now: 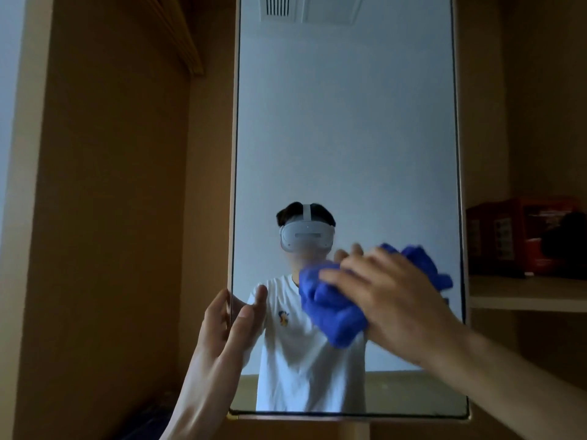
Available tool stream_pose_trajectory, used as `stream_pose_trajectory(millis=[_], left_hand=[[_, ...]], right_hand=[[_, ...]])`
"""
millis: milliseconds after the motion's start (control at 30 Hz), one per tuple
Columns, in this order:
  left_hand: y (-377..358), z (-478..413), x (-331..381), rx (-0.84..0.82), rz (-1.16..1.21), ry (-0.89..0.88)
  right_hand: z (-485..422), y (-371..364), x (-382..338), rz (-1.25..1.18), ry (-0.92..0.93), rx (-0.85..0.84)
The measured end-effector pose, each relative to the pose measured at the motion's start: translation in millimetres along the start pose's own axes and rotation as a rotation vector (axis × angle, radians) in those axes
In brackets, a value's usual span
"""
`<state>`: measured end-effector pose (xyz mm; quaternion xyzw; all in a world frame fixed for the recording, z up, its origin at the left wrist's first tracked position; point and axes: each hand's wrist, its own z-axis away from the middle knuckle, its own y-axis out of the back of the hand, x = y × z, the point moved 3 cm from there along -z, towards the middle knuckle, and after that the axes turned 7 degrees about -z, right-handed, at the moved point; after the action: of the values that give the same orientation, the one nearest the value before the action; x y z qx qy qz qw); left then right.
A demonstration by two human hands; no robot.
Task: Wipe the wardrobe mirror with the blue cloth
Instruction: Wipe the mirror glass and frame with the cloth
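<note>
While pressing bunched blue cloth [333, 312] against wardrobe mirror [346, 138]: right hand [390, 290] fingers straight, spread over cloth; left hand [228, 325] fingers gripping mirror's left edge.

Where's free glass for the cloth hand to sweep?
Whole upper mirror above the blue cloth is bare. Short strip below it too. Crowded: lower band, right hand on cloth, left hand gripping the left edge.
</note>
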<state>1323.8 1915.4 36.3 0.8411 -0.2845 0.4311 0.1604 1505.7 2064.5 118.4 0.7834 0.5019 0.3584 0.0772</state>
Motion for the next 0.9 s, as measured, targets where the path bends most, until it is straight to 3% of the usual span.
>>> stream_pose_trajectory(millis=[167,367,467,600,900], left_hand=[[1.7,-2.9,-10.4,0.04,-0.051,-0.001],[-0.3,-4.0,-12.6,0.026,-0.084,-0.03],[0.0,-6.0,-16.1,0.028,-0.072,-0.041],[-0.6,-10.9,-18.2,0.055,-0.07,-0.02],[-4.8,-13.8,-18.2,0.055,-0.095,0.026]], right_hand=[[11.3,-0.3,-6.4,0.014,0.104,-0.068],[-59.2,49.8,43.3,0.144,-0.142,0.124],[-70.1,49.5,49.9,0.099,-0.175,0.17],[-47.9,29.9,37.0,0.109,-0.129,0.154],[12.2,-12.9,-13.0,0.166,0.125,-0.054]])
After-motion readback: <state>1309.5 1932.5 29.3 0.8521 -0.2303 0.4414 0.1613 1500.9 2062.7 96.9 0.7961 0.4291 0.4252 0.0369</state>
